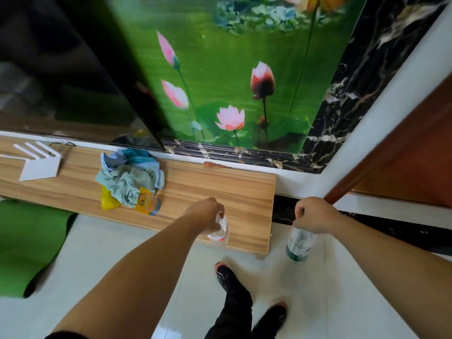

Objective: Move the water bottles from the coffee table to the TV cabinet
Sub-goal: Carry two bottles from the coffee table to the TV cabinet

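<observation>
My left hand (207, 213) grips the neck of a clear water bottle with a red label (219, 233), held over the near right part of the wooden TV cabinet top (220, 189). My right hand (311, 215) holds a second clear bottle with a green label (299, 244) by its top. That bottle hangs over the pale floor, just right of the cabinet's end. Whether the red-label bottle touches the cabinet top I cannot tell.
A heap of blue-grey cloths and yellow packets (130, 181) lies on the cabinet, with a white stand (39, 162) to its left. A dark TV screen (66, 77) rises behind. A green mat (29, 243) lies at left, a brown door frame (391, 143) at right. My feet (244, 289) stand below.
</observation>
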The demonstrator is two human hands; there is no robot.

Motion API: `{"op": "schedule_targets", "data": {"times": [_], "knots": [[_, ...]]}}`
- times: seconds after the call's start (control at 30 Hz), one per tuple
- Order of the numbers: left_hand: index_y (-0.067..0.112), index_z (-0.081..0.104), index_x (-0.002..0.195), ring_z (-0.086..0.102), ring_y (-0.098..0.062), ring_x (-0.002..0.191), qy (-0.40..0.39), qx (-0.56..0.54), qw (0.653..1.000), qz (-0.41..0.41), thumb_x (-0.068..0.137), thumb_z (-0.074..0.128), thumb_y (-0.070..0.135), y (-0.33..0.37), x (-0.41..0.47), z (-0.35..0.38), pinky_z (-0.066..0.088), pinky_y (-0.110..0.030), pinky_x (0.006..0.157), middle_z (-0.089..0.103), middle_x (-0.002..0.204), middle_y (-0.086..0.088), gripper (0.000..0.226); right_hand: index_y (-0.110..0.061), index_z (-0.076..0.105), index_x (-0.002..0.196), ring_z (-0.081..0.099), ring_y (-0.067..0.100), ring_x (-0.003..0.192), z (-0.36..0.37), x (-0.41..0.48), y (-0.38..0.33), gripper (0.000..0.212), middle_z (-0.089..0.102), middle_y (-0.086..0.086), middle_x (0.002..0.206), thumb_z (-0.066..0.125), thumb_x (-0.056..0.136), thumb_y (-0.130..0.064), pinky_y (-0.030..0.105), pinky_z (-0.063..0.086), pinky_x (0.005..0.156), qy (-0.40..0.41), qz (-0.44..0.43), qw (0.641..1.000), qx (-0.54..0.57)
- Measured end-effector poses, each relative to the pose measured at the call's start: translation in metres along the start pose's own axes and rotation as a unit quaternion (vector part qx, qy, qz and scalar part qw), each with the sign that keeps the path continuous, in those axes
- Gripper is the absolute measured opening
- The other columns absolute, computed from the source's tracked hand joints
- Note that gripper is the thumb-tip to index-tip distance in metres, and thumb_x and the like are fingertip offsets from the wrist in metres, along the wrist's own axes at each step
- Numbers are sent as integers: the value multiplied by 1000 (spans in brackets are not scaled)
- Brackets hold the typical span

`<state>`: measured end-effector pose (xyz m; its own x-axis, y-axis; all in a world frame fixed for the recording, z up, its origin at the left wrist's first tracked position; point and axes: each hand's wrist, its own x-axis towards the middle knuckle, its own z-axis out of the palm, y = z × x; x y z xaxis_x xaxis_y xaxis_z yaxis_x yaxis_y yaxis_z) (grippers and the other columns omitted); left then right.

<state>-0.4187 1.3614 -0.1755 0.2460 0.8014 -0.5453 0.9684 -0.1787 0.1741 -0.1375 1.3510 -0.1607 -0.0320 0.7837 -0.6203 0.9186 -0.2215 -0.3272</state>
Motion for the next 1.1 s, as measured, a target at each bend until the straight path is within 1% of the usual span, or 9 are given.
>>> {"op": "schedule_targets", "data": {"times": [0.13,0.23,0.33,0.5,0.7,0.8,0.9,0.97,1.1], "knots": [[24,65,110,60,-25,104,-19,-13,1000,0,79,68,22,-10,25,5,54,-33,85,58,120,-1,31,-26,59,67,60,18,80,-2,11,-5,10,54,-3,88,67,70,-23,31,50,67,-32,-11,998,-56],[24,65,110,60,-25,104,-23,-42,999,-4,78,68,22,-21,43,4,54,-33,86,59,119,-2,32,-27,58,71,57,18,76,-8,26,-17,8,49,-3,91,65,73,-24,30,47,64,-30,-13,994,-99],[24,65,111,59,-25,107,-15,-68,998,3,79,67,22,-31,62,-4,51,-31,85,58,121,-2,32,-27,58,73,56,18,73,-20,50,-35,9,47,-3,88,66,76,-27,32,51,68,-13,-17,991,-134],[24,65,111,61,-26,105,-4,-111,994,-16,80,66,23,-43,86,-3,50,-30,83,55,122,-2,31,-26,60,81,60,24,81,-30,92,-61,5,46,0,99,64,82,-23,35,52,72,-23,-28,984,-173],[19,65,113,60,-28,106,36,-219,970,-98,80,67,21,-49,111,6,48,-30,88,54,122,-5,33,-22,56,95,52,25,77,-12,143,-69,12,35,4,117,59,85,-15,31,45,75,-11,-28,992,-126],[19,65,112,60,-27,104,32,-243,959,-139,78,69,17,-48,116,10,51,-31,87,54,121,-5,34,-18,58,106,53,25,86,1,161,-68,21,36,6,125,62,86,-12,31,44,86,-21,-41,994,-98],[18,63,113,61,-27,103,19,-258,952,-164,77,69,12,-46,120,15,54,-34,87,53,121,-5,37,-17,58,103,59,30,94,7,173,-64,20,39,8,125,65,84,-14,35,49,92,-33,-43,995,-81],[17,63,114,60,-27,103,13,-262,950,-170,77,69,11,-43,125,16,54,-35,87,54,121,-6,39,-17,59,100,58,29,91,5,181,-63,20,41,7,122,67,83,-16,37,51,90,-51,-41,995,-69],[14,64,116,59,-28,107,1,-287,940,-183,78,69,12,-37,145,20,51,-32,91,53,123,-7,38,-21,56,82,58,28,89,4,204,-60,12,48,7,112,67,79,-16,37,52,83,-73,-44,994,-67]]}}
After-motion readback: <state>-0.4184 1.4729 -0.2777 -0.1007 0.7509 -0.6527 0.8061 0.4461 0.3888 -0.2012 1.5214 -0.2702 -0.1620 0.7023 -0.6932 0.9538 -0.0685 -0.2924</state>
